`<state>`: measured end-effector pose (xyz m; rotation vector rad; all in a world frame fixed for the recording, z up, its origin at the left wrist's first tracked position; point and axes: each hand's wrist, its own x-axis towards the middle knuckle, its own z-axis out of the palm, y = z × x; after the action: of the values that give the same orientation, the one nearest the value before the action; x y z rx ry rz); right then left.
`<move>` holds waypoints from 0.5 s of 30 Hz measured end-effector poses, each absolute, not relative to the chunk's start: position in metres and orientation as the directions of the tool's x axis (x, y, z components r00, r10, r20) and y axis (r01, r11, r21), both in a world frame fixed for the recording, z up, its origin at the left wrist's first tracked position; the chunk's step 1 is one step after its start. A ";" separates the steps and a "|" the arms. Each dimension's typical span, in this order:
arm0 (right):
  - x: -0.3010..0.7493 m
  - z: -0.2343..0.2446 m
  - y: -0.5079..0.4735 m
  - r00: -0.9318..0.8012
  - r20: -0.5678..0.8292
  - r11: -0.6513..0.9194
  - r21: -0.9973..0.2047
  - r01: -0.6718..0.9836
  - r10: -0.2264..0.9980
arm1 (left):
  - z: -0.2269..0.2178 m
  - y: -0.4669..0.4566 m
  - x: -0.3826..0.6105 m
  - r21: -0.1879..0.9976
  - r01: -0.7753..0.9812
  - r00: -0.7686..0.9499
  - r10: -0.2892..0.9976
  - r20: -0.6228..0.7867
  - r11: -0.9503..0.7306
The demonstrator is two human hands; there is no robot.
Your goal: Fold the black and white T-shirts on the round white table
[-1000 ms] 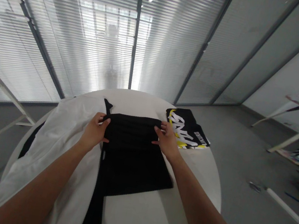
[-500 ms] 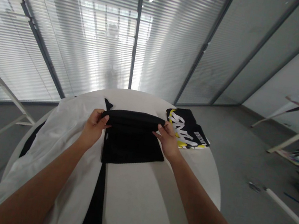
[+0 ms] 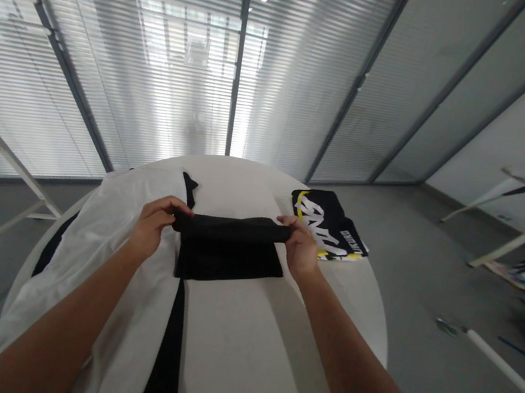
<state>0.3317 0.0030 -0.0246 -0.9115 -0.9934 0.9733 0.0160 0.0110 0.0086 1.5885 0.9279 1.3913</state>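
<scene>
Fabric [image 3: 95, 248], loose and white, drapes the left side of the round white surface [image 3: 234, 354]. Beyond it, the left hand [image 3: 150, 229] and right hand [image 3: 298, 250] each close their grip on one end of the raised top fold of a folded black cloth [image 3: 228, 258], whose lower part lies flat on the surface. Just right of the right hand lies a folded black shirt with white and yellow lettering [image 3: 330, 232]. Slatted blinds [image 3: 172, 72] stand behind.
</scene>
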 end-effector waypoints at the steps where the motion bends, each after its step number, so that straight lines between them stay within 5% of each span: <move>1: 0.332 -0.025 0.004 0.280 0.255 0.310 -0.935 -0.173 0.926 | 0.009 0.010 0.015 0.920 0.047 0.095 0.919 0.384 -0.389; 5: 0.334 -0.020 0.001 0.374 0.358 0.318 -0.933 0.168 0.856 | 0.006 0.009 0.017 0.864 0.288 -0.051 0.894 0.445 -0.414; 9: 0.322 -0.012 -0.013 0.121 0.548 0.360 -0.684 0.635 0.828 | 0.005 0.003 0.032 0.575 0.623 0.070 0.770 0.634 -0.530; 12: 0.305 -0.011 -0.025 -0.121 0.458 0.352 -0.462 0.814 0.881 | -0.002 -0.006 0.052 0.341 0.757 0.288 0.753 0.592 -0.557; 15: 0.295 -0.017 -0.031 -0.222 0.225 0.285 -0.304 0.909 0.949 | -0.016 -0.016 0.070 0.141 0.849 0.415 0.808 0.419 -0.510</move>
<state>0.2950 -0.0314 -0.0171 -1.6783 -2.1968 0.1505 0.0698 -0.0162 -0.0163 2.7195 1.5963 0.7190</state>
